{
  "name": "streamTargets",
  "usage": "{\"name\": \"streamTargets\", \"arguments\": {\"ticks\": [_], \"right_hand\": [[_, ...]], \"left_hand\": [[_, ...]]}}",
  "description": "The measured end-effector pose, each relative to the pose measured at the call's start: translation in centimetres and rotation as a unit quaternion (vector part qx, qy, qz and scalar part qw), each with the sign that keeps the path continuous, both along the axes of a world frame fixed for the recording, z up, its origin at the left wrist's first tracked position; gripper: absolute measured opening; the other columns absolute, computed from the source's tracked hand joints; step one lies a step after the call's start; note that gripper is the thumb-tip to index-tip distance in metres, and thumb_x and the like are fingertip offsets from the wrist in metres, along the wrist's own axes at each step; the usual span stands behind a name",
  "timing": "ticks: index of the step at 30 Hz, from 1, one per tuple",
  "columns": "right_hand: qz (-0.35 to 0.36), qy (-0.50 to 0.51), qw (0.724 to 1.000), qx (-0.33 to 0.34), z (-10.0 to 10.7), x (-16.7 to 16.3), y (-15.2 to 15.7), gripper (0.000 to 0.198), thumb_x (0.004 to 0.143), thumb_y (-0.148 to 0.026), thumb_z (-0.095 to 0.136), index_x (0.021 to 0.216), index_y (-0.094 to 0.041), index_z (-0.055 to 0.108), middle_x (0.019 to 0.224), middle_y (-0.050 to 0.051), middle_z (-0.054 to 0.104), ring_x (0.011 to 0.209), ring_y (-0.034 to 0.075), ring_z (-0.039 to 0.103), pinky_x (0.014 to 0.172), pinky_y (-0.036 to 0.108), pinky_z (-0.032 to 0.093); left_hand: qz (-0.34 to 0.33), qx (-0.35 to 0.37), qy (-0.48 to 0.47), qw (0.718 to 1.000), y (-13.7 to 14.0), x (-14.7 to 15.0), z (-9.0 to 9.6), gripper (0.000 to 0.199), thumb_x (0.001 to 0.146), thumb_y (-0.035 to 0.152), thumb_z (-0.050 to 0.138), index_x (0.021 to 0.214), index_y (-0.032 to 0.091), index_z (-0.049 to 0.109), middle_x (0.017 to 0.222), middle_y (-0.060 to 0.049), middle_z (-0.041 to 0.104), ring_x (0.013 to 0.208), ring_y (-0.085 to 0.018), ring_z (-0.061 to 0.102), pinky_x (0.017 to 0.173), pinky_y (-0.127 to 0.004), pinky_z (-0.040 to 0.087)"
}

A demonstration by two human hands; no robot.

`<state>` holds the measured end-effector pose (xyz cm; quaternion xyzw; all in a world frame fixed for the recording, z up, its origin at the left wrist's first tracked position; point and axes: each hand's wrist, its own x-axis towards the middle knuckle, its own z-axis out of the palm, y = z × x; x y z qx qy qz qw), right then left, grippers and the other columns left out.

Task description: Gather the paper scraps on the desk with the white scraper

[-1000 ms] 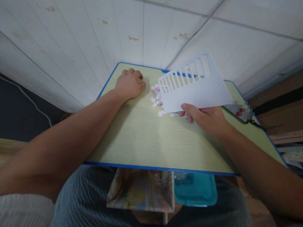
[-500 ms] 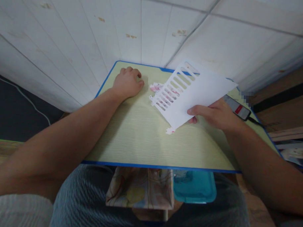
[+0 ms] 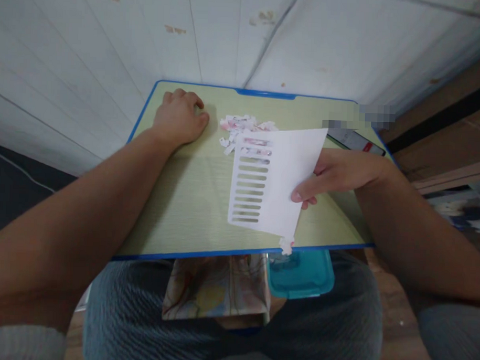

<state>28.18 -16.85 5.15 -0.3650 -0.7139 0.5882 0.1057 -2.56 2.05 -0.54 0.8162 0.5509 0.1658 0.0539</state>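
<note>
Slotted white sheet (image 3: pixel 283 176) swings CCW vs. prev. frame and comes nearer; its near corner, w/ lone scrap (image 3: pixel 286 247) stuck out past it, is now at the table's front edge instead of mid-table. L hand (image 3: pixel 181 115) stays put.

Biggest first: table (image 3: pixel 184 199), pale top w/ blue rim, far side by white wall (image 3: pixel 217 48). Below front edge, fabric bin (image 3: pixel 214 300), patterned, open-topped, partly under the table; inside is shadowy, contents can't be made out. Just to its R, teal box (image 3: pixel 301 294), smaller; something greyish shows at its far-L, too blurry to ID.

Sheet is over table ctr, R of L hand. Long axis runs approx. near–far; slotted long side faces L, plain side faces R; indiv. slots lie L–R. Can't tell if it touches the top.

R hand (image 3: pixel 334 175) pinches sheet's R side, thumb on top, fingers under. L hand rests on far-L tabletop, fingers loosely curled, thumb apart from forefinger.

Phone (image 3: pixel 355 139) lies far R, partly pixelated, just beyond R hand. Scrap pile (image 3: pixel 245 125), white/pink bits, sits on table at sheet's far end, some seen thru slots. Lone scrap hangs over blue rim, nr. teal box.
</note>
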Motion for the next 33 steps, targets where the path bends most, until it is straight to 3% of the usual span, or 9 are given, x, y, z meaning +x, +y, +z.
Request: {"name": "streamTargets", "arguments": {"ticks": [8, 13, 17, 23, 33], "right_hand": [[0.010, -0.008, 0.998, -0.055, 0.5, -0.4, -0.6, 0.031, 0.094, -0.046, 0.095, 0.086, -0.019, 0.084, 0.075, 0.001, 0.080, 0.063, 0.015, 0.072, 0.058, 0.024, 0.064], [-0.059, -0.004, 0.998, -0.030, 0.5, -0.2, -0.6, 0.038, 0.079, -0.047, 0.108, 0.087, -0.017, 0.085, 0.077, 0.002, 0.079, 0.065, 0.018, 0.072, 0.057, 0.028, 0.064], [-0.054, 0.002, 0.998, 0.012, 0.1, -0.1, -0.1, 0.040, 0.087, -0.051, 0.103, 0.085, -0.017, 0.083, 0.074, 0.003, 0.074, 0.065, 0.018, 0.069, 0.059, 0.029, 0.064], [-0.017, 0.014, 1.000, 0.007, -0.5, -0.5, 0.3, 0.037, 0.096, -0.050, 0.095, 0.085, -0.017, 0.082, 0.073, 0.003, 0.076, 0.063, 0.016, 0.068, 0.057, 0.026, 0.060], [0.006, -0.007, 1.000, -0.004, 0.3, -1.1, -0.3, 0.038, 0.088, -0.051, 0.102, 0.084, -0.017, 0.084, 0.070, 0.002, 0.076, 0.059, 0.015, 0.069, 0.054, 0.024, 0.061]], "left_hand": [[-0.004, -0.002, -0.023, 1.000, 0.4, -0.2, -0.2, 0.060, 0.101, 0.056, 0.057, 0.146, 0.022, 0.076, 0.160, -0.010, 0.066, 0.144, -0.037, 0.050, 0.135, -0.059, 0.040], [0.002, 0.007, -0.003, 1.000, 0.6, -0.2, -0.3, 0.057, 0.104, 0.057, 0.054, 0.145, 0.025, 0.076, 0.154, -0.008, 0.067, 0.142, -0.034, 0.049, 0.136, -0.052, 0.040], [0.001, 0.016, 0.004, 1.000, 0.4, -0.1, -0.3, 0.055, 0.107, 0.053, 0.051, 0.145, 0.023, 0.076, 0.150, -0.010, 0.069, 0.144, -0.034, 0.051, 0.137, -0.051, 0.041], [0.006, -0.005, 0.001, 1.000, 0.1, 0.1, 0.2, 0.057, 0.107, 0.050, 0.055, 0.148, 0.016, 0.075, 0.160, -0.014, 0.065, 0.147, -0.037, 0.051, 0.140, -0.052, 0.036], [-0.004, -0.016, -0.030, 0.999, 0.5, -0.1, 0.0, 0.068, 0.098, 0.061, 0.057, 0.149, 0.020, 0.076, 0.160, -0.011, 0.065, 0.148, -0.038, 0.049, 0.137, -0.057, 0.036]]}}
